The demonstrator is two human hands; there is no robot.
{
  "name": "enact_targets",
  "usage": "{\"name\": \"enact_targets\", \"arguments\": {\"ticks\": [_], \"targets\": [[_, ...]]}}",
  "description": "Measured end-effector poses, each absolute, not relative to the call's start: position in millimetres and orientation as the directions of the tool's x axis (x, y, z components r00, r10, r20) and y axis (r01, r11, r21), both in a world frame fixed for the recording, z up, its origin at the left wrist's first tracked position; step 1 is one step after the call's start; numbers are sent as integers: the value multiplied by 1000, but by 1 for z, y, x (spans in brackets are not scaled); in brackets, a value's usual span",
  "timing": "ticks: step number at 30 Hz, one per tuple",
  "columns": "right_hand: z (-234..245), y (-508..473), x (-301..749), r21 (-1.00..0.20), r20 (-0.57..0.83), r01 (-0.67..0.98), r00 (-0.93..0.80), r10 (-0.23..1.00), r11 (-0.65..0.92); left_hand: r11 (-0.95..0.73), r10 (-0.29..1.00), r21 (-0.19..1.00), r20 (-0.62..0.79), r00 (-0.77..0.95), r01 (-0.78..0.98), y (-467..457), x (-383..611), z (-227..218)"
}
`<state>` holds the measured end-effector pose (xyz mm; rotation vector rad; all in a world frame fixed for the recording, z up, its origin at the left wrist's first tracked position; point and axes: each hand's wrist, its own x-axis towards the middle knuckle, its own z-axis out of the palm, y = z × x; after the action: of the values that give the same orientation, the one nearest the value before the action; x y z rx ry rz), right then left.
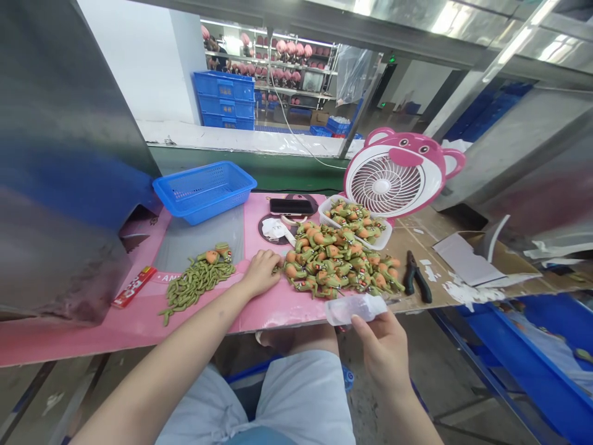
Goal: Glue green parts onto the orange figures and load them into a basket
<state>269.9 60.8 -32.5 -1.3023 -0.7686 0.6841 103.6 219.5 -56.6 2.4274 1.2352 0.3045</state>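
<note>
The right hand (385, 347) held a bottle (352, 309); the left hand (260, 272) rested on the desk (282, 309) beside the figures (334, 261), its grip not clear.

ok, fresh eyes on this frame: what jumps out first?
Likely the pink-and-white bear-faced fan at the back of the pink-and-brown-topped table, right of centre. Then the heap of small green-and-orange figures mid-table, beside the left hand. The right hand holds a translucent white plastic bottle at the table's front edge.

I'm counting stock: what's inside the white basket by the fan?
Green and orange figures are heaped in the white basket. Those underneath and its floor are covered.
</note>
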Motion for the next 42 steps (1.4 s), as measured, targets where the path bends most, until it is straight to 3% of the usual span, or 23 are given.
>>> {"name": "enact_targets", "arguments": {"ticks": [10,16,19,23,28,38,42], "targets": [[-40,58,270,-993,96,0,563,821,116,-499,847,452,74,526,740,193,73,-50],[-52,68,265,-991,120,102,411,904,85,-278,958,358,172,230,891,206,11,-23],[-55,76,250,-987,109,148,340,934,61,-168,985,289,97,146,943,222,-24,-14],[-56,94,219,-965,98,261,210,973,41,-197,972,236,-83,222,952,239,-44,-13],[-70,115,191,-930,139,363,186,973,63,-252,927,290,-200,316,923,253,-47,-14],[-78,122,191,-947,147,309,171,974,88,-227,918,529,-165,361,818,275,-48,-6],[-77,123,193,-954,128,289,154,980,79,-218,939,511,-122,321,831,262,-46,17]]}}
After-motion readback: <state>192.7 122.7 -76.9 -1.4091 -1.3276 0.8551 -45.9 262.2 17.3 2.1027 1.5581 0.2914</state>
